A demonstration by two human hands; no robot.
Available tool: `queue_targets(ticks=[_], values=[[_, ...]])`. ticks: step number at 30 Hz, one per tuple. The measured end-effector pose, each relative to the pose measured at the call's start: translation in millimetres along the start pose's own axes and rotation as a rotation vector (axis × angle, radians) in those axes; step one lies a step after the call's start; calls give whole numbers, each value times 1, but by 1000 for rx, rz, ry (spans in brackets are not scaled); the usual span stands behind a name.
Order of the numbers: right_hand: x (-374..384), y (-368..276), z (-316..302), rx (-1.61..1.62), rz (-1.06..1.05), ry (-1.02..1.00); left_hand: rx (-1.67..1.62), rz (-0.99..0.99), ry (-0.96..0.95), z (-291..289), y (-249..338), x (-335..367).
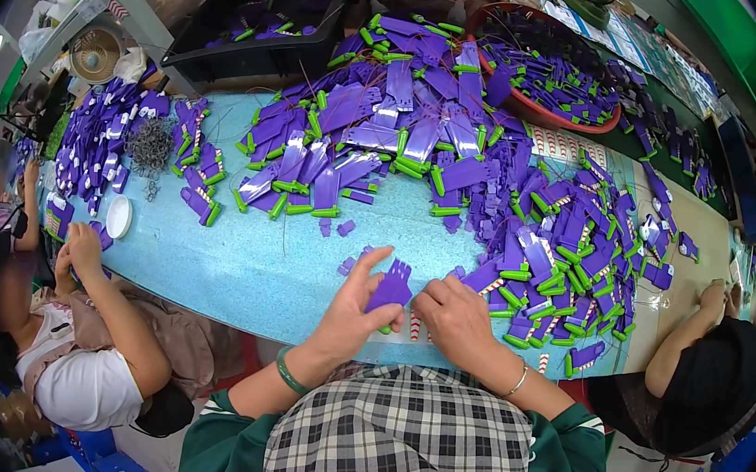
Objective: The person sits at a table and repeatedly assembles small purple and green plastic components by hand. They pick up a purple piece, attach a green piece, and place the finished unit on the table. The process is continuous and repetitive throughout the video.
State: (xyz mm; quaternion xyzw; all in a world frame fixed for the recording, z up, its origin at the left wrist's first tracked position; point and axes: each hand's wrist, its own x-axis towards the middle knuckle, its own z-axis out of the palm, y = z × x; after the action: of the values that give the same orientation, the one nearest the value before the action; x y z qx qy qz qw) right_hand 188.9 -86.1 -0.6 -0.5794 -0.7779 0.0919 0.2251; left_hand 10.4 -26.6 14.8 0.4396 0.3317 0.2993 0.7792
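My left hand (356, 306) holds a flat purple plastic piece (390, 287) upright between thumb and fingers, just above the near edge of the light blue table (244, 263). Right beside it, my right hand (457, 318) has its fingers curled against the piece's lower right side; what it pinches is hidden. A green bracelet sits on my left wrist and a thin bangle on my right. A small red-and-white striped part (414, 326) lies on the table under my hands. A heap of purple pieces with green ends (571, 258) lies just right of my right hand.
A big pile of purple and green parts (380, 134) fills the table's far middle. Behind it are a red basin (554, 79) and a black crate (263, 18) with more. A person sits at my left (96, 334), another at my right (708, 367). A white dish (119, 217) lies far left.
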Motion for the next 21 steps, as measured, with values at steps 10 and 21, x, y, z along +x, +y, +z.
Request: queue_targets(ticks=[10,21], values=[[4,0,9,57,12,19,37,28,-10,-7,-29,2],[16,9,-8,465,28,29,-43,59,33,-15,-39,4]])
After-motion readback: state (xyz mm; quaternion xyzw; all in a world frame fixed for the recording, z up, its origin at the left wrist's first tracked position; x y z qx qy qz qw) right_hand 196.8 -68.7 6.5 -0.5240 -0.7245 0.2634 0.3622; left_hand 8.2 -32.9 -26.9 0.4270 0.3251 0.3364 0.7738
